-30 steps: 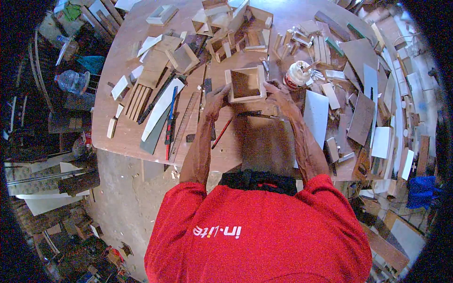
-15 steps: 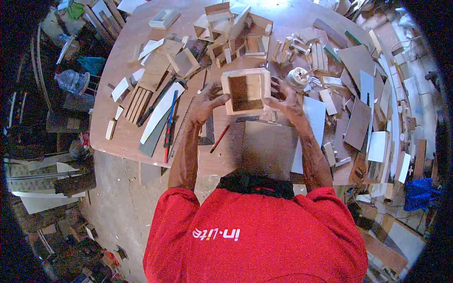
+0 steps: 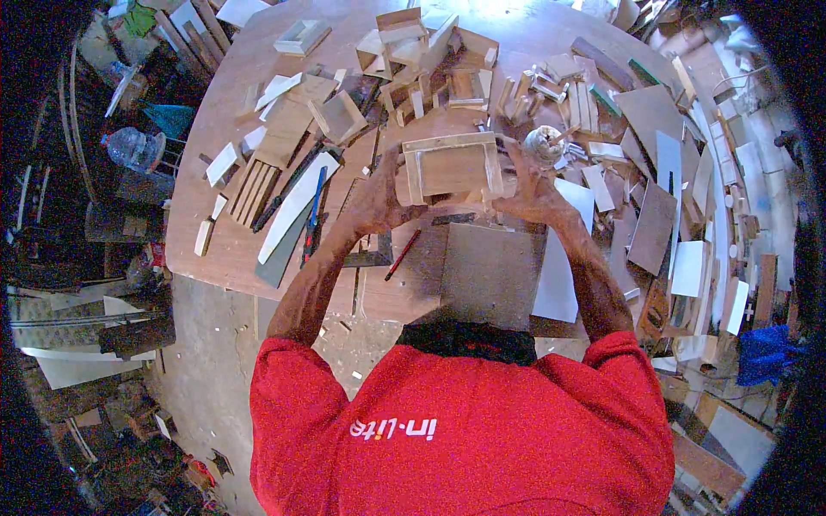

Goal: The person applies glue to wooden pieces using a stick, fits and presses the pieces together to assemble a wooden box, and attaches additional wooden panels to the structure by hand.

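Between my two hands is a small pale wooden box (image 3: 452, 165), turned so a framed plywood face points up. My left hand (image 3: 385, 193) grips its left side, and my right hand (image 3: 525, 191) grips its right side. Below the box lie a red pencil (image 3: 403, 255) and a square brown board (image 3: 490, 275). Just right of the box stands a tub (image 3: 545, 146) with sticks in it. A metal square (image 3: 374, 256) lies partly under my left forearm.
The worktable (image 3: 215, 258) carries several small wooden boxes (image 3: 469, 86) at the back, loose blocks and offcuts, a white board (image 3: 564, 275) on the right, and long blades or rulers (image 3: 314, 202) on the left. Stacked boards and clutter surround the table.
The box has tilted from showing its open inside to showing a framed flat face. Both my hands have spread slightly and come round its sides, with the forearms angled further outward.
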Motion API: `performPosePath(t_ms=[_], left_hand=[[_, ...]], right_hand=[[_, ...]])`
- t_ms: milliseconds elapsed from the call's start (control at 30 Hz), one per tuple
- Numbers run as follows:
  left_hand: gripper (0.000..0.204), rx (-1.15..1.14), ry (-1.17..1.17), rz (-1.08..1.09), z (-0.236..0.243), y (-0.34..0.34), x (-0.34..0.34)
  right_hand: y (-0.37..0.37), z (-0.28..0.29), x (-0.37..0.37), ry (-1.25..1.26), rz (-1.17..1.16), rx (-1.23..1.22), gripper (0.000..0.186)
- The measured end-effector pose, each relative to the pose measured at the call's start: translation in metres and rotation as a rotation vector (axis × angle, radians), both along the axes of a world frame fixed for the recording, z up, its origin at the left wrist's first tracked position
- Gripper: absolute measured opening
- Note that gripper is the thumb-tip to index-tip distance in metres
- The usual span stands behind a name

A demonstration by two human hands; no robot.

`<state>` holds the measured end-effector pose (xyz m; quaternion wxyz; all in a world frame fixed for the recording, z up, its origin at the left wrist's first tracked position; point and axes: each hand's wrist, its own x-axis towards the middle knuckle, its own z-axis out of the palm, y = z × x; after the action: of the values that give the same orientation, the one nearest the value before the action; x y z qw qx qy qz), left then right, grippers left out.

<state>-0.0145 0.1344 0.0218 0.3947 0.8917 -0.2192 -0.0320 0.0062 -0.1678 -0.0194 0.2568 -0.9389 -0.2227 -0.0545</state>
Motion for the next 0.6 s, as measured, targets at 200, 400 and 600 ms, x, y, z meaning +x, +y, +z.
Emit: performPosePath(t_ms=[200, 400, 600], left_hand=[[0.094, 0.001, 0.024, 0.039, -0.026, -0.007, 0.019], [0.089, 0.132, -0.322, 0.143, -0.076, -0.005, 0.034], [0.069, 0.14, -0.244, 0.189, -0.088, 0.0, 0.046]], right_hand=[[0.015, -0.017, 0.014, -0.144, 0.051, 0.063, 0.084], [0.03, -0.035, 0.036, -0.178, 0.133, 0.257, 0.07], [0.038, -0.049, 0.048, -0.338, 0.055, 0.19, 0.069]])
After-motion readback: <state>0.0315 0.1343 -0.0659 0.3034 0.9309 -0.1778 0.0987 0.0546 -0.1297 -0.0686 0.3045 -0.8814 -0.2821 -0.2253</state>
